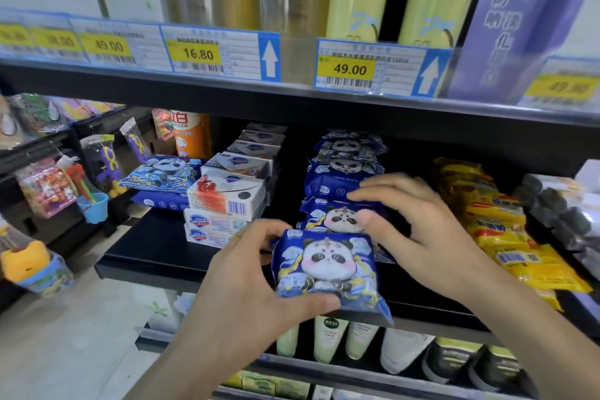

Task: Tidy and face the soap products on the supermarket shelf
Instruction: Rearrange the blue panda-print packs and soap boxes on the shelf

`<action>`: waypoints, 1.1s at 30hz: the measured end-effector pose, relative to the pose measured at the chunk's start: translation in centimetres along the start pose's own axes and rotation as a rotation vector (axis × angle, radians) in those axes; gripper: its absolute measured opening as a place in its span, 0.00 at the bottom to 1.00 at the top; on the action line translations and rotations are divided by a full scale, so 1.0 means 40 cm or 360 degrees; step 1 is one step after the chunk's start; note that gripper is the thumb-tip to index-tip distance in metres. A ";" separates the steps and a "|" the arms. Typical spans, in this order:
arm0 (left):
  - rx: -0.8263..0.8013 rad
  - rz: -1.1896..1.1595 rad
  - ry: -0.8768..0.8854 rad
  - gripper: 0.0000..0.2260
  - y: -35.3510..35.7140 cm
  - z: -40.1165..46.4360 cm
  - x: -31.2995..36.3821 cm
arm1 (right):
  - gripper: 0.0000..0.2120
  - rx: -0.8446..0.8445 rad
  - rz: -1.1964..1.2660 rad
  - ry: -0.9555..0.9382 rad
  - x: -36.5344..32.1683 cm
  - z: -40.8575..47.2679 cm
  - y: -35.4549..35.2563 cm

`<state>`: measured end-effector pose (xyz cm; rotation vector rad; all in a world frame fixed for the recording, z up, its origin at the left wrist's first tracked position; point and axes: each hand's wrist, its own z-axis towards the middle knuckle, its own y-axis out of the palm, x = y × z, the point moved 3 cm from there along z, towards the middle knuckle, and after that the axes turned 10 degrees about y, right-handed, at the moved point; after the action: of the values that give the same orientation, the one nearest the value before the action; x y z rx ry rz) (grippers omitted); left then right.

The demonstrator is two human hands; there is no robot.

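Note:
A blue soap packet with a panda face [328, 265] is at the front edge of the black shelf [152, 256]. My left hand [250, 286] grips it, thumb under its lower edge and fingers at its top left corner. My right hand [418, 230] lies with straight fingers on a second panda packet [341, 219] just behind it. Further back, more blue panda packets [347, 159] lie in a row. White boxed soap bars [224, 195] are stacked to the left, with another panda packet [165, 172] lying flat beside them.
Yellow packets [506, 230] fill the shelf to the right. An orange bottle [191, 136] stands at the back left. Toys hang on a rack [65, 185] at the left. Price labels [350, 70] line the upper shelf edge. Tubes and bottles [331, 338] stand on the shelf below.

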<state>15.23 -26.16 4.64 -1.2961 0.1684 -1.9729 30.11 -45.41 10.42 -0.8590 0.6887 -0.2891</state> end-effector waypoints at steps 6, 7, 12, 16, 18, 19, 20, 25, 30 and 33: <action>0.0047 0.0093 0.0107 0.38 0.004 0.149 0.056 | 0.17 0.0208 0.0185 0.0010 0.016 0.019 -0.065; 0.0042 0.0123 0.0113 0.38 0.013 0.171 0.058 | 0.17 0.0208 0.0181 0.0030 0.020 0.023 -0.068; 0.0007 0.0244 0.0063 0.42 0.065 0.222 0.028 | 0.22 0.0076 0.0091 0.0136 0.031 0.046 -0.063; 0.0003 0.0168 0.0060 0.46 0.086 0.213 0.006 | 0.25 -0.0141 -0.0063 0.0057 0.018 0.059 -0.040; -0.0024 0.0130 0.0049 0.47 0.090 0.207 -0.003 | 0.26 -0.0201 -0.0156 0.0025 0.016 0.059 -0.029; -0.0035 0.0117 0.0046 0.47 0.089 0.204 -0.005 | 0.25 -0.0214 -0.0177 0.0025 0.015 0.059 -0.027; -0.0044 0.0111 0.0053 0.46 0.088 0.201 -0.007 | 0.25 -0.0218 -0.0188 0.0028 0.015 0.059 -0.026; -0.0100 0.0037 0.0105 0.47 0.077 0.177 -0.004 | 0.22 -0.0186 -0.0214 0.0018 0.014 0.052 -0.030; -0.0036 0.0041 0.0099 0.47 0.018 0.102 -0.003 | 0.21 -0.0053 -0.0184 -0.0010 -0.024 0.046 -0.033; 0.0094 0.0067 0.0170 0.39 -0.049 0.030 -0.013 | 0.20 0.0044 -0.0170 -0.0043 -0.072 0.051 -0.016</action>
<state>15.32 -24.11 5.80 -1.1415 0.1863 -1.9977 29.34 -43.18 13.09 -0.8731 0.6134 -0.3814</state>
